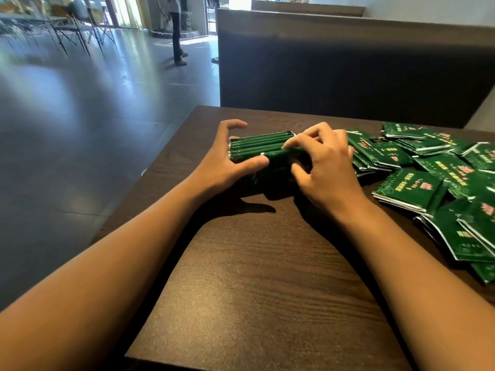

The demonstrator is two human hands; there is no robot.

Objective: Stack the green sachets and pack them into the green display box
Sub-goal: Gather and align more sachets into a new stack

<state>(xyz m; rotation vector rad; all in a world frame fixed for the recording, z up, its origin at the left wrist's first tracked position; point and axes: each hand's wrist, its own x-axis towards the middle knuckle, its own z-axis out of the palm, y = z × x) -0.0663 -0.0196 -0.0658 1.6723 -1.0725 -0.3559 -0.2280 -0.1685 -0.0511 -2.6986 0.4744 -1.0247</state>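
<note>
A stack of green sachets (258, 144) stands on edge in the middle of the dark wooden table (254, 263), several narrow edges facing up. My left hand (227, 159) grips the stack's left end, thumb on the near side and fingers curled over the far side. My right hand (318, 162) holds the right end, its fingertips pressing on the top edges. Whether the stack sits inside the green display box, I cannot tell; the near side is dark and hidden behind my hands.
A loose pile of green sachets (434, 180) covers the table's right side up to its edge. A dark bench back (348, 62) rises behind the table. The table's left edge drops to a grey floor, where a person (178, 30) stands far off.
</note>
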